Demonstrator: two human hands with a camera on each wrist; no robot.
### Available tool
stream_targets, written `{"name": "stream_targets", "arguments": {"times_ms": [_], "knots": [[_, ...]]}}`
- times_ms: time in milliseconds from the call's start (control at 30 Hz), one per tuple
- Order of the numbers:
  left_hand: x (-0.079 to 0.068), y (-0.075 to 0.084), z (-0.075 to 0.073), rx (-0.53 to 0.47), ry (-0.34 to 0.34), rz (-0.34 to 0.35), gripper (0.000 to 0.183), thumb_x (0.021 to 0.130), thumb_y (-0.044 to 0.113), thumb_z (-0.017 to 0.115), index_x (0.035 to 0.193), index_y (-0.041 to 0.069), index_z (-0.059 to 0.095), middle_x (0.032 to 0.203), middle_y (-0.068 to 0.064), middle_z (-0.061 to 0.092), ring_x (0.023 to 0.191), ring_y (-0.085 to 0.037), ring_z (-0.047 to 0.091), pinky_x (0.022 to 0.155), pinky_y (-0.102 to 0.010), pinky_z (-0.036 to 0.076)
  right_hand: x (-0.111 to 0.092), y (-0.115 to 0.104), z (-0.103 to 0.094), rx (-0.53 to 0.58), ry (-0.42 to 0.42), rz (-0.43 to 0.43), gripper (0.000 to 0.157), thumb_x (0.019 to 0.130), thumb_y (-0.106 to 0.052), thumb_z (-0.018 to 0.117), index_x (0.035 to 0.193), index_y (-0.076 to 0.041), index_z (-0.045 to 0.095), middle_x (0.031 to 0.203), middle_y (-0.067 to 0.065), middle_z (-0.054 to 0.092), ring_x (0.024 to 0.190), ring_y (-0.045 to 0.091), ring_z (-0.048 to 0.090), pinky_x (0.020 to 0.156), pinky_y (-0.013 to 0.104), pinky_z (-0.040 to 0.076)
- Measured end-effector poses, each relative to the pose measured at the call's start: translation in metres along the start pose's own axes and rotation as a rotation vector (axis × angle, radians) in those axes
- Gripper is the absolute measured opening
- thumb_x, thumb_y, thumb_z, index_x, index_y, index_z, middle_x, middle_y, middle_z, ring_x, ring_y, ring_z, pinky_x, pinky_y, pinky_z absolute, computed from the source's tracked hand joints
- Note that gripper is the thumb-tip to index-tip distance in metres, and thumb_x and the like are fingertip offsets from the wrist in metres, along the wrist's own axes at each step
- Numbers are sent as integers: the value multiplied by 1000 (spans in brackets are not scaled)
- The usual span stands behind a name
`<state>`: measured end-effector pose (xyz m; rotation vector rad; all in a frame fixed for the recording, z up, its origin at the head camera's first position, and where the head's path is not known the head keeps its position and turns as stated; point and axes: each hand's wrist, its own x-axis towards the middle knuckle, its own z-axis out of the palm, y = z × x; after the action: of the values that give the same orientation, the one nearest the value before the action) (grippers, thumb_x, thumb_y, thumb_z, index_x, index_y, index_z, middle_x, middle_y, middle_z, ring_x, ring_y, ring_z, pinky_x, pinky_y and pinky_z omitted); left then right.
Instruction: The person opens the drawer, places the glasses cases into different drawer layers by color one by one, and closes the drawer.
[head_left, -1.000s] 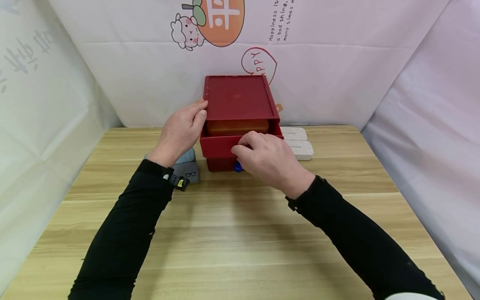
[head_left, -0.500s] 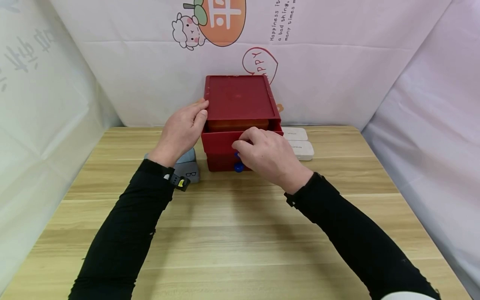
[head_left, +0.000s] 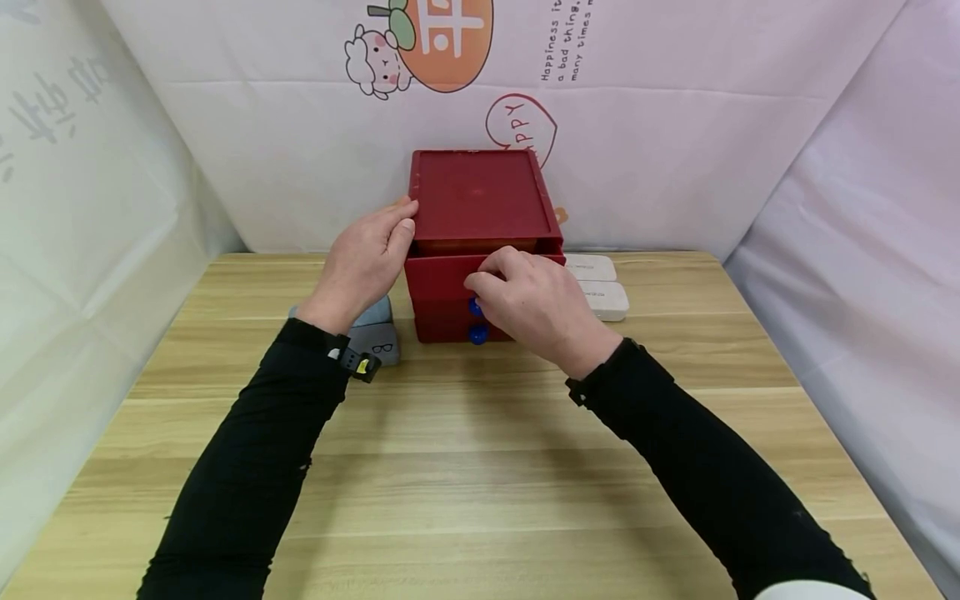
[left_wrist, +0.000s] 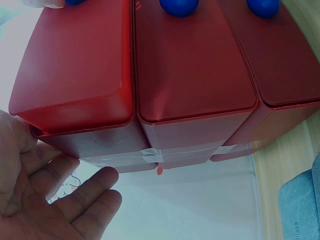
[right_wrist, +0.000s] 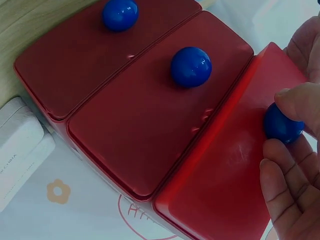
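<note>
A dark red chest of three drawers (head_left: pixel 480 196) stands at the back of the wooden table. Its top drawer (right_wrist: pixel 225 170) juts a little out of the frame, while the two lower ones sit flush. My right hand (head_left: pixel 536 308) pinches the blue knob (right_wrist: pixel 283 125) of that top drawer between thumb and fingers. Two more round blue knobs, the middle (right_wrist: pixel 191 67) and the bottom (right_wrist: pixel 120 15), are untouched. My left hand (head_left: pixel 367 262) rests along the chest's upper left side, its fingers extended in the left wrist view.
A grey-blue case (head_left: pixel 375 333) with a glasses drawing lies left of the chest, partly behind my left wrist. Two white boxes (head_left: pixel 600 300) lie to its right. A printed white cloth (head_left: pixel 300 150) hangs behind the wooden table (head_left: pixel 450 483).
The top drawer has slid back into the chest, its front going away from me with my right hand on the knob. The brown thing inside is now mostly hidden. My left hand stays put.
</note>
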<state>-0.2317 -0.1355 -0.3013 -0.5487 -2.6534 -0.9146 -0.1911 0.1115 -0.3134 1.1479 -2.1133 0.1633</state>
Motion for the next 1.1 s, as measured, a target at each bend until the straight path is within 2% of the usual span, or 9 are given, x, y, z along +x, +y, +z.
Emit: {"name": "stream_targets", "arguments": {"times_ms": [1100], "knots": [[0,0,1,7,1,-9,59,103,47,25,150,15,42,156,1,37,140,-7,30,116,-33,28,7,10,13,-3,-7,80,26,88,-21,71,111,-10,72,100,10,63,84,20,62,71,35,57]]}}
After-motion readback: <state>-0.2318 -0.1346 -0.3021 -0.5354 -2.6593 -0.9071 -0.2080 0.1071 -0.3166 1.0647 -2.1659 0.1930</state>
